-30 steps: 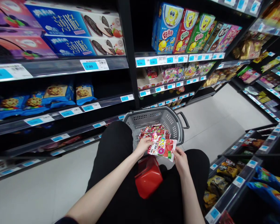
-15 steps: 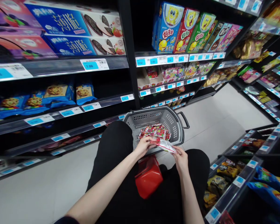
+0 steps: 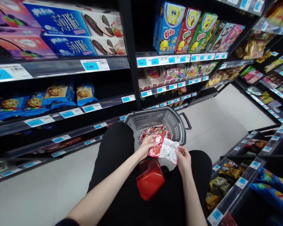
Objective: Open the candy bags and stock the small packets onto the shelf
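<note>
A small red and white candy packet [image 3: 167,148] is stretched between my two hands, its printed back turned up toward me. My left hand [image 3: 147,146] pinches the red end. At the opposite edge, the thumb and fingers of my right hand [image 3: 183,157] grip the whitish side. Just beyond the packet stands a grey shopping basket [image 3: 129,121] with perforated walls. Several similar red packets [image 3: 155,130] lie heaped inside it, partly hidden by my left hand and the held packet.
A red plastic object [image 3: 151,182] sits between my knees. Shelves with cookie boxes [image 3: 68,22] and blue cookie bags [image 3: 58,92] rise at left; cartoon boxes [image 3: 171,28] stand ahead. A low snack rack [image 3: 235,179] flanks my right leg. Pale floor tiles [image 3: 217,116] stretch beyond the basket.
The packet has tilted from nearly edge-on to facing me, so its printed back now shows. Both hands turned slightly with it; the basket and shelves stay put.
</note>
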Available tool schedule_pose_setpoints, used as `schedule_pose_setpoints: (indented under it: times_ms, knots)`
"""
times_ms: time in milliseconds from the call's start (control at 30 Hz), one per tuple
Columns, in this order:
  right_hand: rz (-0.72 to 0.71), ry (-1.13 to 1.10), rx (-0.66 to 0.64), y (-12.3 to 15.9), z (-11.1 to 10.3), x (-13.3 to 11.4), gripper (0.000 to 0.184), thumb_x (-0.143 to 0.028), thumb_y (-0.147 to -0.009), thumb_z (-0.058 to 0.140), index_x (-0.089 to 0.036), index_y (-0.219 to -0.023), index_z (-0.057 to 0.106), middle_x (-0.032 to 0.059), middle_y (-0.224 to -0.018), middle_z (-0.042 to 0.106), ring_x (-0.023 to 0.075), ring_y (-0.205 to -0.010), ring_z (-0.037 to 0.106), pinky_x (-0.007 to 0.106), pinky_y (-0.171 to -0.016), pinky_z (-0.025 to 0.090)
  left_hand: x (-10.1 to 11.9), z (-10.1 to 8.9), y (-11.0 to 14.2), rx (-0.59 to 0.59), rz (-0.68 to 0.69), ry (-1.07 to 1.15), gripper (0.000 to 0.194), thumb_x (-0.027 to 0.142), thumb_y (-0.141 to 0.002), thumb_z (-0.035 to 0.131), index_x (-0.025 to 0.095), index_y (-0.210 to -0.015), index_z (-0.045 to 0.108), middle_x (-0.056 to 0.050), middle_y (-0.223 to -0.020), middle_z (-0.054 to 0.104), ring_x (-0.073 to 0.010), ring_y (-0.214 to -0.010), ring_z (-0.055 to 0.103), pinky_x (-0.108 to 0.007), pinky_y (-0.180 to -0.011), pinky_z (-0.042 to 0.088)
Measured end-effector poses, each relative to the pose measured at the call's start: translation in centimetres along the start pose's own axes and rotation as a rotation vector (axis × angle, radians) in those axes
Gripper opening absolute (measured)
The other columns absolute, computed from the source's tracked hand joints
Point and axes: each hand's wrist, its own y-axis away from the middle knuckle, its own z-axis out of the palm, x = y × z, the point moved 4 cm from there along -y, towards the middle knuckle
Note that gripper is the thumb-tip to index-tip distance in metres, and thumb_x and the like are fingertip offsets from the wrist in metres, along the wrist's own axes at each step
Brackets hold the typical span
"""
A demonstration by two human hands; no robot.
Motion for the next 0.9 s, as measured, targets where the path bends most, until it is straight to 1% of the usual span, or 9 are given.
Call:
schedule_pose_setpoints:
  times_ms: [100, 167, 233, 300, 333, 400, 533, 733, 900]
  knots:
    - [-0.053, 0.070, 0.006, -0.2, -0.2, 0.2, 0.033, -0.022, -0.051, 0.075, -0.019, -0.080, 0.059, -0.0032, -0.068, 0.059, 0.0109, -0.061, 0.056, 0.023, -0.059, 0.045, -0.2, 0.2, 0.0, -0.023, 0.022, -0.059, 0.082, 0.013, -0.054, 0.073, 0.021, -0.127, 0.036, -0.007, -0.090, 0.067, -0.0208, -0.076, 0.064, -0.034, -0.073, 0.049]
    - [-0.081, 0.086, -0.012, -0.2, -0.2, 0.2, 0.039, -0.022, -0.052, 0.075, -0.019, -0.086, 0.056, -0.0038, -0.068, 0.058, 0.0111, -0.062, 0.056, 0.024, -0.061, 0.045, -0.4, 0.0, -0.1, 0.003, 0.019, -0.073, 0.091, 0.014, -0.053, 0.074, 0.021, -0.131, 0.029, -0.008, -0.090, 0.068, -0.0213, -0.077, 0.065, -0.034, -0.072, 0.049]
    - [-0.095, 0.082, -0.029, -0.2, -0.1, 0.2, 0.048, -0.021, -0.052, 0.075, -0.020, -0.095, 0.054, -0.0053, -0.066, 0.057, 0.0112, -0.062, 0.057, 0.025, -0.064, 0.046, -0.6, -0.2, -0.2, 0.027, -0.018, -0.097, 0.083, 0.015, -0.052, 0.075, 0.017, -0.126, 0.039, -0.008, -0.087, 0.068, -0.0216, -0.075, 0.065, -0.034, -0.072, 0.050]
    - [-0.081, 0.067, -0.035, -0.2, -0.1, 0.2, 0.058, -0.021, -0.052, 0.075, -0.021, -0.105, 0.051, -0.0066, -0.064, 0.056, 0.0117, -0.063, 0.058, 0.027, -0.066, 0.047, -0.8, -0.4, -0.3, 0.036, -0.057, -0.117, 0.062, 0.016, -0.051, 0.076, 0.011, -0.109, 0.054, -0.008, -0.082, 0.069, -0.0213, -0.072, 0.065, -0.034, -0.071, 0.050]
    - [-0.062, 0.058, -0.037, -0.2, -0.1, 0.3, 0.061, -0.021, -0.052, 0.075, -0.021, -0.108, 0.051, -0.0063, -0.065, 0.057, 0.0124, -0.064, 0.059, 0.028, -0.068, 0.047, -0.9, -0.5, -0.4, 0.036, -0.067, -0.121, 0.052, 0.017, -0.051, 0.076, 0.009, -0.100, 0.059, -0.008, -0.080, 0.069, -0.0210, -0.071, 0.065, -0.033, -0.070, 0.050]
    - [-0.012, 0.056, -0.068, -0.1, 0.1, 0.4, 0.056, -0.022, -0.054, 0.075, -0.019, -0.106, 0.054, -0.0030, -0.072, 0.062, 0.0148, -0.069, 0.060, 0.030, -0.070, 0.048, -1.0, -0.6, -0.5, 0.039, -0.065, -0.120, 0.043, 0.016, -0.051, 0.076, 0.008, -0.090, 0.062, -0.008, -0.077, 0.069, -0.0203, -0.069, 0.065, -0.032, -0.070, 0.050]
    - [0.063, 0.109, -0.209, 0.3, 0.9, 0.5, 0.035, -0.027, -0.058, 0.073, -0.015, -0.089, 0.064, 0.0051, -0.084, 0.068, 0.0205, -0.076, 0.062, 0.034, -0.073, 0.048, -1.3, -1.0, -0.6, 0.043, -0.056, -0.142, 0.042, 0.015, -0.049, 0.077, 0.009, -0.088, 0.063, -0.006, -0.072, 0.069, -0.0200, -0.066, 0.065, -0.032, -0.069, 0.050]
    - [0.059, 0.201, -0.268, 0.7, 1.4, 0.4, 0.036, -0.030, -0.056, 0.075, -0.015, -0.088, 0.065, 0.0054, -0.083, 0.069, 0.0217, -0.076, 0.063, 0.035, -0.071, 0.049, -1.5, -1.4, -0.8, 0.044, -0.040, -0.164, 0.040, 0.014, -0.050, 0.076, 0.009, -0.088, 0.064, -0.005, -0.072, 0.069, -0.0190, -0.064, 0.065, -0.032, -0.069, 0.050]
    - [0.022, 0.301, -0.218, 0.2, 0.8, 0.7, 0.039, -0.031, -0.054, 0.075, -0.013, -0.087, 0.066, 0.0063, -0.080, 0.069, 0.0214, -0.072, 0.062, 0.035, -0.069, 0.049, -1.3, -1.3, -0.7, 0.060, -0.036, -0.169, 0.040, 0.014, -0.050, 0.076, 0.009, -0.088, 0.064, -0.005, -0.070, 0.069, -0.0193, -0.063, 0.065, -0.032, -0.067, 0.050]
